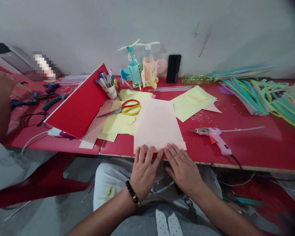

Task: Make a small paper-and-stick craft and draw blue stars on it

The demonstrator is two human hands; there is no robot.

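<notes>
A pale pink sheet of paper (157, 119) lies flat at the front edge of the red table, with a narrow fold along its near side. On the left part of that fold, my left hand (145, 170) rests with its fingers stretched out and slightly spread. My right hand (183, 170) lies flat on the right part, fingers extended side by side. Neither hand grips anything; both press down on the paper from above. Scissors (127, 108) with one red and one yellow handle lie left of the sheet on yellow paper (110, 126).
A pink glue gun (215, 136) with a glue stick lies at right. Two decorated bottles (134, 70), a phone (174, 68) and a green bottle (196, 79) are by the wall. A red board (80, 101) divides off a person's arm (1, 101). Coloured strips (250, 95) fill the far right.
</notes>
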